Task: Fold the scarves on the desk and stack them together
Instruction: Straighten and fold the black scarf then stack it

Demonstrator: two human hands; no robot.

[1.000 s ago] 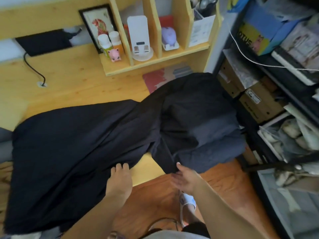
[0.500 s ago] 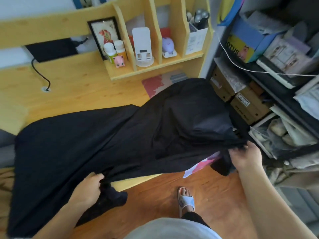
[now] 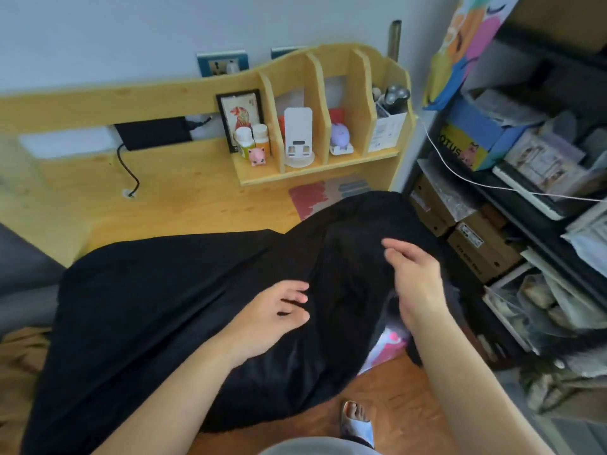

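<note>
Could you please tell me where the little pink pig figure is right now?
In the head view, the pink pig figure stands in the leftmost slot of the desk shelf, just in front of two small bottles.
</note>
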